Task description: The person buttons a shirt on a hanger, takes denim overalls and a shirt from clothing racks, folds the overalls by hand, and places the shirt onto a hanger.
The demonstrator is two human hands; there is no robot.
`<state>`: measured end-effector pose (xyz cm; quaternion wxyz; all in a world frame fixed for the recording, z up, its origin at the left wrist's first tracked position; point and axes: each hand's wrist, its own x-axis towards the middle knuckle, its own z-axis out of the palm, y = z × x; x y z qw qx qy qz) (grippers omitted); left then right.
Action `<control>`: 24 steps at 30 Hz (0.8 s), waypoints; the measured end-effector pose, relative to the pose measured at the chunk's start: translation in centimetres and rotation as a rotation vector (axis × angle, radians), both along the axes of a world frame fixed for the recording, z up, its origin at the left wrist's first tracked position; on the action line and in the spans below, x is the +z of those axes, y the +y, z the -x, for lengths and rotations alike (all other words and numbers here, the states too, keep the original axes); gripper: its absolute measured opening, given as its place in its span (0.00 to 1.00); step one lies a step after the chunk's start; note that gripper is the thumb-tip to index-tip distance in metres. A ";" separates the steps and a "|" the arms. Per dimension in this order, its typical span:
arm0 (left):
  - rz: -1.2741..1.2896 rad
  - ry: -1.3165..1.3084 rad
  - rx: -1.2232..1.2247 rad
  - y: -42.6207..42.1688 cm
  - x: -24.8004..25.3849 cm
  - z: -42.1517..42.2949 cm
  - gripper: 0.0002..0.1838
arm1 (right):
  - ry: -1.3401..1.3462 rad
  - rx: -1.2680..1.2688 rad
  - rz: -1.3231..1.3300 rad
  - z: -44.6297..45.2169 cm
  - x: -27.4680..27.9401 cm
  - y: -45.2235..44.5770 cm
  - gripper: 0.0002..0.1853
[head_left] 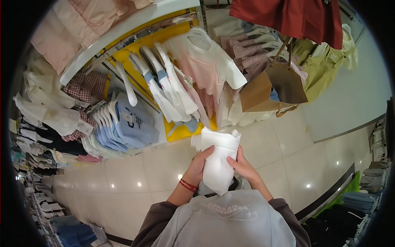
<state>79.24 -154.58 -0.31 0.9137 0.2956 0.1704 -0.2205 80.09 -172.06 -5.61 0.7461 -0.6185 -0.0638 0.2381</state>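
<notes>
A bundle of folded white cloth (220, 162) is held up in front of my chest, between both hands. Its upper edge is folded over, and the lower end narrows to a rounded tip. My left hand (201, 161) grips its left side, thumb on the front; two red bands circle that wrist. On the other side, my right hand (242, 165) is closed on the right edge with the thumb pressed on the front. Most fingers of both hands are hidden behind the cloth. What kind of garment it is, I cannot make out.
Ahead, a rack holds a white-and-pink top (203, 57), blue shirts (133, 123) and a bare white hanger (126, 84). A brown paper bag (269, 88) hangs at the right, below a red garment (288, 18). Folded jeans (74, 232) lie at lower left. The floor (127, 173) is tiled.
</notes>
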 end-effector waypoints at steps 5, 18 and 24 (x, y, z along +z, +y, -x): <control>0.168 0.144 0.018 1.7 0.5 0.7 0.20 | 0.141 -0.089 -0.007 -1.2 0.2 -1.8 0.09; 0.194 0.137 -0.078 4.3 1.1 0.9 0.23 | -0.264 0.021 0.225 -0.9 2.1 -0.3 0.13; 0.160 0.129 -0.163 7.7 2.1 0.0 0.25 | -0.147 0.086 0.333 -2.6 4.4 -1.0 0.10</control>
